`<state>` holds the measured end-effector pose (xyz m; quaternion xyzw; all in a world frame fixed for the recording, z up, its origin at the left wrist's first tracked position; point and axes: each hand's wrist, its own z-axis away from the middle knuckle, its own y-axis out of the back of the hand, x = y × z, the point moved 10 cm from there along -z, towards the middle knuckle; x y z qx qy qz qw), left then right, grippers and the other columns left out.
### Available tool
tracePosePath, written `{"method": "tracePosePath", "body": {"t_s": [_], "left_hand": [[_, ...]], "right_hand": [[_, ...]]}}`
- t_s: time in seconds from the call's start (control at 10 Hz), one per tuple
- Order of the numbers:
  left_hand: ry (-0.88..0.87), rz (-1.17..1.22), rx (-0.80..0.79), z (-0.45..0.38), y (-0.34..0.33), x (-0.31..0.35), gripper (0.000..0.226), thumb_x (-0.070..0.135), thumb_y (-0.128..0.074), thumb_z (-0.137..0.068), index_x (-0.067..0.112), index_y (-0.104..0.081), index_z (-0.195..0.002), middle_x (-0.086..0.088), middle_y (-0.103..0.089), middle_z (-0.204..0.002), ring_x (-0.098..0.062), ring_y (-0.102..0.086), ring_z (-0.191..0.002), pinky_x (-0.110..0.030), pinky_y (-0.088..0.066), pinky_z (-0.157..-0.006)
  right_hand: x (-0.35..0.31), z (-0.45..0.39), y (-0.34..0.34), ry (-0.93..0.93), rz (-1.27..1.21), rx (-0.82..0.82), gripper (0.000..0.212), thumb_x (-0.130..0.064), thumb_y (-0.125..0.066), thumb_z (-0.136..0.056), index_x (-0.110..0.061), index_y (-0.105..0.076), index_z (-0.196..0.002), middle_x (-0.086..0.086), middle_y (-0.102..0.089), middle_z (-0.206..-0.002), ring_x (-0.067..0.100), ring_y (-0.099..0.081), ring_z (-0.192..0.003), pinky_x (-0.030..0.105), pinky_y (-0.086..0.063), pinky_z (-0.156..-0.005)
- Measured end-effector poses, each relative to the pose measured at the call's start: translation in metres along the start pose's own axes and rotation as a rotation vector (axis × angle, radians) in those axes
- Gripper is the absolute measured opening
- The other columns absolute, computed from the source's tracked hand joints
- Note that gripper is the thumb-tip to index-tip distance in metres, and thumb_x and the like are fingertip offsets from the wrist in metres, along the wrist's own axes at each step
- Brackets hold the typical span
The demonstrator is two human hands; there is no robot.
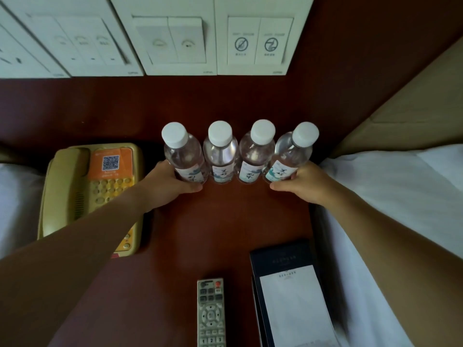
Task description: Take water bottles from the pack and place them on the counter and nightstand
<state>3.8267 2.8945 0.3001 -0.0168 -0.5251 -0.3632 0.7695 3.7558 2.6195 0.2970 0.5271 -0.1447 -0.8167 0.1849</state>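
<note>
Clear plastic water bottles (239,152), four upright on the tabletop (200,221); left hand (170,182) at nine o'clock and right hand (304,184) at three grip the end bottles low. Full, slick; hold mid-body.

Both hands (172,182) (304,182) forward, fingers curled, arms outstretched

Remote (211,313): keypad digits 1, 2, 3 legible on the bottom row. Phone (90,194): orange sticker with QR code (110,163), caption unreadable. Right wall switch plate (260,43): two crossed-circle icons, small captions blurred. Bottle labels (278,172) and notepad folder (288,274) header: characters too blurred to read.
</note>
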Motion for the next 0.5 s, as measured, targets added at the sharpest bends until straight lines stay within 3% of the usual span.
{"method": "tracePosePath", "body": {"t_s": [0.1, 0.2, 0.3, 0.4, 0.5], "left_hand": [[0.012, 0.037, 0.034, 0.006, 0.004, 0.001, 0.062, 0.006, -0.085, -0.072, 0.02, -0.061, -0.128, 0.004, -0.071, -0.118, -0.009, -0.064, -0.111, -0.038, -0.049, -0.104], [0.009, 0.058, 0.123, 0.023, 0.019, 0.014, 0.087, 0.026, -0.093, -0.064, 0.027, -0.046, -0.136, 0.006, -0.063, -0.127, -0.013, -0.059, -0.119, -0.04, -0.048, -0.103], [-0.049, 0.057, 0.245, 0.055, 0.04, 0.052, 0.101, 0.032, -0.092, -0.059, 0.025, -0.036, -0.142, 0.005, -0.052, -0.138, -0.015, -0.051, -0.127, -0.04, -0.046, -0.104], [-0.103, 0.039, 0.292, 0.091, 0.066, 0.111, 0.095, 0.04, -0.088, -0.063, 0.033, -0.037, -0.143, 0.007, -0.046, -0.144, -0.012, -0.042, -0.135, -0.04, -0.041, -0.11], [-0.107, -0.036, 0.333, 0.142, 0.096, 0.184, 0.071, 0.049, -0.079, -0.067, 0.043, -0.048, -0.131, 0.004, -0.054, -0.135, -0.013, -0.053, -0.124, -0.039, -0.047, -0.102]], "right_hand": [[-0.01, 0.006, -0.003, -0.003, -0.079, -0.024, 0.062, -0.002, -0.084, -0.073, -0.015, -0.059, -0.128, -0.01, -0.069, -0.113, -0.002, -0.065, -0.103, 0.023, -0.052, -0.091], [-0.025, 0.017, 0.011, 0.006, -0.144, 0.082, 0.083, -0.003, -0.088, -0.067, -0.016, -0.046, -0.137, -0.004, -0.063, -0.124, 0.004, -0.063, -0.111, 0.024, -0.051, -0.093], [-0.055, 0.045, 0.038, -0.028, -0.141, 0.205, 0.102, -0.011, -0.09, -0.066, -0.026, -0.03, -0.148, -0.006, -0.046, -0.141, 0.011, -0.049, -0.125, 0.03, -0.045, -0.102], [-0.107, 0.073, 0.065, 0.008, -0.155, 0.237, 0.104, -0.018, -0.087, -0.072, -0.03, -0.023, -0.152, -0.008, -0.032, -0.155, 0.013, -0.038, -0.136, 0.031, -0.036, -0.102], [-0.184, 0.116, 0.087, 0.037, -0.099, 0.24, 0.09, -0.029, -0.084, -0.075, -0.032, -0.032, -0.148, -0.007, -0.039, -0.15, 0.011, -0.041, -0.133, 0.024, -0.035, -0.097]]}}
